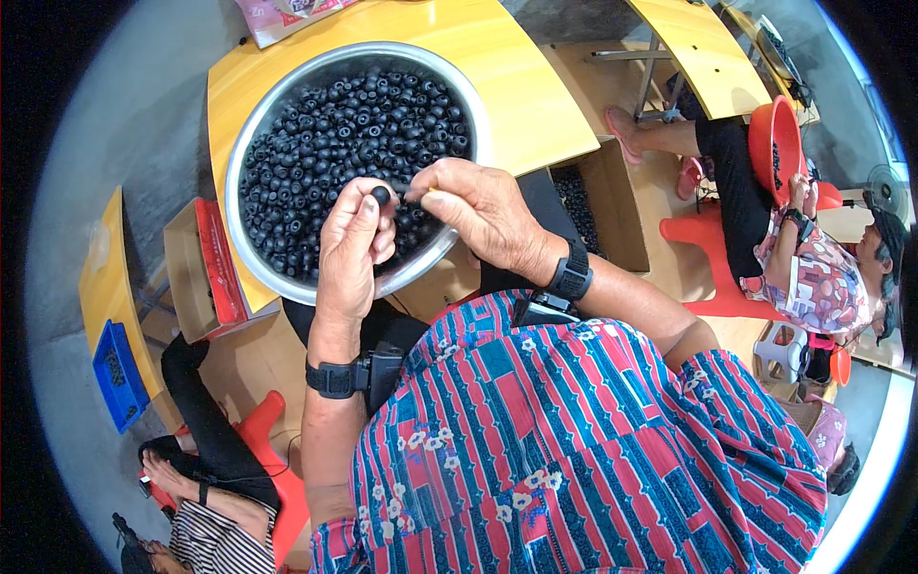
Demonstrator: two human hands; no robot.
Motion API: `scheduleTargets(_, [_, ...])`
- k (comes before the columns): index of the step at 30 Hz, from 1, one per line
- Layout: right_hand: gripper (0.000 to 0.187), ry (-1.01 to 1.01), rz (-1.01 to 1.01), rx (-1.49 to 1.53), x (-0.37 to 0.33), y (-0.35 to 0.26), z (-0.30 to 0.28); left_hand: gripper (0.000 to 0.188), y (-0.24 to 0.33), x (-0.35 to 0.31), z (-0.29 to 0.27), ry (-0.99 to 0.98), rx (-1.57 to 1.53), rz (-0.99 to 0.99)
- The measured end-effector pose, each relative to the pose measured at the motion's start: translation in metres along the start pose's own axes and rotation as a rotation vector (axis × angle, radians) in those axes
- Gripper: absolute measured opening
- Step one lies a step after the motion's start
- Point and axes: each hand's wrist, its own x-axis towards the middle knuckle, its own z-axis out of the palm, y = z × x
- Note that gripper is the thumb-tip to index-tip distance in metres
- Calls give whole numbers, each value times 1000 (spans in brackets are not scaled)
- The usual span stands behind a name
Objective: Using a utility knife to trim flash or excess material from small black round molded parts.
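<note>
A large metal bowl (481,120) stands before me, filled with small round black pieces (335,124), many with a hole or hollow in one end. Over its near side, my left hand (352,244) is closed, with one round black piece (381,195) pinched between thumb and forefinger. Just right of that piece, my right hand (488,212) is closed in a pinch. Its fingertips are a little blurred, and whatever they hold is too small to make out. Both wrists wear black bands.
The bowl rests on a yellow table (535,96). Below its right edge, a cardboard box (622,206) holds more small dark pieces. A red-and-brown box (218,268) stands at the left, with a blue tray (120,378) beyond. Two people sit nearby, one with a red basin (773,143).
</note>
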Motion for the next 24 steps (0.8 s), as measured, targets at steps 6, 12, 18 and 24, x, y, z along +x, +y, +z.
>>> scheduleTargets(6, [21,-40,-46,-210,-4,-8,3,22,1,-4,1,-71,6,19])
scheduleTargets(12, [19,-3,-76,-284,-6,-14,1,24,0,-7,4,-88,4,32])
scheduleTargets(18, [16,-18,-69,-274,-5,-17,0,23,-1,-8,3,-80,-26,25])
scheduleTargets(24, [19,5,-67,-258,-3,-17,1,23,-1,-6,2,-94,-29,29])
